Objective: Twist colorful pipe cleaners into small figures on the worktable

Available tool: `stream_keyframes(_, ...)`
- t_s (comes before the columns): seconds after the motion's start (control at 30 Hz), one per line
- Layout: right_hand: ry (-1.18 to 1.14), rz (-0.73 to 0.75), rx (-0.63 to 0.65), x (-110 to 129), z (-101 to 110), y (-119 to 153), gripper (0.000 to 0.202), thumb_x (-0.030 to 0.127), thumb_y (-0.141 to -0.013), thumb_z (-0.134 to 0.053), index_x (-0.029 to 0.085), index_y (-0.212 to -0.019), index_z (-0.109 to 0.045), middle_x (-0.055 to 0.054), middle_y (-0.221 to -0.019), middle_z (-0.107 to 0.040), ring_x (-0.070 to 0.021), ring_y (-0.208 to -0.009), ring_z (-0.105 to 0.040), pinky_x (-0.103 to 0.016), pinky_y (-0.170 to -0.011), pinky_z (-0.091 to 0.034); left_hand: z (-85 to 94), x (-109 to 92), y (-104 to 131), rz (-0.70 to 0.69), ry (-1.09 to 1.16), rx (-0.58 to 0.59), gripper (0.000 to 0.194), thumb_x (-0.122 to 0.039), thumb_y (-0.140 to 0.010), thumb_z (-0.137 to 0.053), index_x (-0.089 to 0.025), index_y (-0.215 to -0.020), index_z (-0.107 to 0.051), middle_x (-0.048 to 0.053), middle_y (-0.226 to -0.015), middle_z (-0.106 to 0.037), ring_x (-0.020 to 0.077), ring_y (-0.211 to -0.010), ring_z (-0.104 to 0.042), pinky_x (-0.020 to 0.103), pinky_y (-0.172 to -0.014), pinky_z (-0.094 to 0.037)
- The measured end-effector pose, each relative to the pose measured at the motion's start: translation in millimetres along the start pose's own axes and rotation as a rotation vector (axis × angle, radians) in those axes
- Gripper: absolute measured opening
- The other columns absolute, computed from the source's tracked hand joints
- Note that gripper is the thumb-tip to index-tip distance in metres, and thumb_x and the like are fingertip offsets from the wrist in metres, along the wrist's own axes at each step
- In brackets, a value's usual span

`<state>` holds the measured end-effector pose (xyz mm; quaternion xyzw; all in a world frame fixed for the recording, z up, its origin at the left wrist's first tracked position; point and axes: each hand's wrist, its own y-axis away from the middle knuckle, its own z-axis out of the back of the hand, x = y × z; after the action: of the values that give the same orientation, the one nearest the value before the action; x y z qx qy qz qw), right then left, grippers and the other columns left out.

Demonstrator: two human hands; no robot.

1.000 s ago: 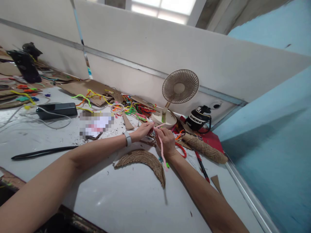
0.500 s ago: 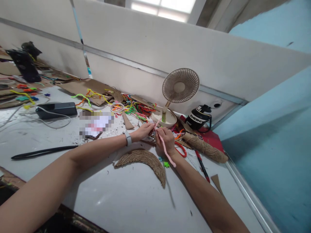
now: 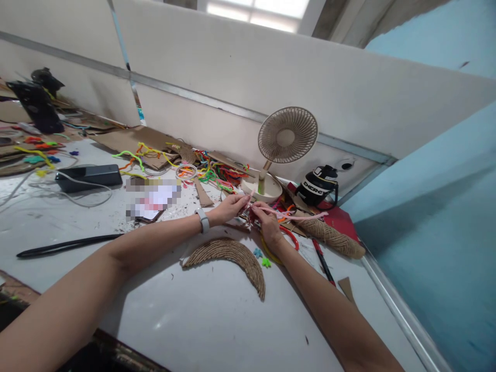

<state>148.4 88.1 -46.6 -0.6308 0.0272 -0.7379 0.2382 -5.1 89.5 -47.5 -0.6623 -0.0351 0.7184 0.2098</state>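
A pink pipe cleaner [image 3: 298,216] is pinched between both hands and its free end sticks out to the right. My left hand [image 3: 231,206], a white watch on its wrist, grips one end near the fan's base. My right hand [image 3: 267,223] holds the same pipe cleaner just beside it. In front of the hands lies a crescent piece wrapped in jute twine [image 3: 232,254]. Small blue and green bits [image 3: 262,258] lie by my right wrist.
A beige desk fan [image 3: 285,138] stands right behind the hands, a black bottle [image 3: 318,187] to its right. Red-handled scissors [image 3: 290,237], a twine-wrapped roll [image 3: 333,238], a red pen [image 3: 322,262], loose coloured pipe cleaners [image 3: 211,173], cardboard, a black power bank [image 3: 88,176] and a long black tool [image 3: 65,245] lie about.
The pink pipe cleaner's free end swung from hanging down over my right wrist up and out to the right. Both hands stayed close together near the fan.
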Motion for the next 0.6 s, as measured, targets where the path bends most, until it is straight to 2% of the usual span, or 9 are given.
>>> stream_keyframes(0.17, -0.216, -0.152, 0.060, 2, -2, -2, 0.021, 0.040, -0.071, -0.061, 0.021, -0.065, -0.054, 0.003, -0.055, -0.052, -0.0123, -0.048, -0.045, -0.025, -0.046, -0.038, -1.3, -4, 0, -0.053, -0.005, -0.031, 0.051, -0.062, -0.083, -0.040, -0.017, -0.059, -0.038, -0.005, -0.052, -0.035, 0.0071, -0.049, -0.030, 0.023, -0.048, -0.025)
stream_keyframes(0.27, -0.291, -0.196, 0.056, 4, -2, -4, 0.023, 0.042, -0.072, -0.059, 0.021, -0.066, -0.052, 0.002, -0.058, -0.054, -0.0127, -0.048, -0.047, -0.027, -0.047, -0.040, -0.1, -11, 2, -0.091, -0.003, 0.044, 0.051, -0.063, -0.083, -0.040, -0.017, -0.060, -0.038, -0.005, -0.053, -0.034, 0.0068, -0.049, -0.029, 0.022, -0.047, -0.024)
stream_keyframes(0.37, -0.354, -0.208, -0.016, 5, 0, -7, 0.028, 0.049, -0.075, -0.056, 0.022, -0.072, -0.055, 0.002, -0.062, -0.056, -0.0136, -0.052, -0.051, -0.027, -0.050, -0.043, 1.3, -17, 5, -0.100, -0.049, 0.176, 0.052, -0.064, -0.083, -0.040, -0.016, -0.061, -0.040, -0.005, -0.053, -0.034, 0.0064, -0.049, -0.028, 0.022, -0.047, -0.022)
stream_keyframes(0.43, -0.365, -0.185, -0.097, 3, 2, -10, 0.028, 0.050, -0.072, -0.061, 0.022, -0.074, -0.056, 0.002, -0.063, -0.058, -0.0134, -0.054, -0.053, -0.026, -0.051, -0.044, 1.7, -18, 7, -0.084, -0.069, 0.229, 0.053, -0.064, -0.083, -0.039, -0.016, -0.060, -0.040, -0.005, -0.052, -0.033, 0.0063, -0.048, -0.027, 0.022, -0.046, -0.021)
stream_keyframes(0.53, -0.322, -0.132, -0.179, -2, 4, -12, 0.029, 0.045, -0.066, -0.071, 0.021, -0.073, -0.056, 0.003, -0.064, -0.059, -0.0127, -0.055, -0.054, -0.025, -0.052, -0.045, 2.7, -15, 6, -0.057, -0.064, 0.225, 0.054, -0.066, -0.082, -0.038, -0.017, -0.058, -0.037, -0.005, -0.051, -0.033, 0.0064, -0.047, -0.028, 0.022, -0.046, -0.022)
stream_keyframes(0.6, -0.282, -0.121, -0.185, -5, 4, -13, 0.030, 0.046, -0.068, -0.070, 0.020, -0.074, -0.057, 0.003, -0.065, -0.061, -0.0128, -0.056, -0.056, -0.026, -0.054, -0.046, 4.3, -11, 5, -0.040, -0.052, 0.205, 0.054, -0.066, -0.081, -0.039, -0.017, -0.058, -0.038, -0.005, -0.051, -0.033, 0.0063, -0.047, -0.028, 0.022, -0.046, -0.022)
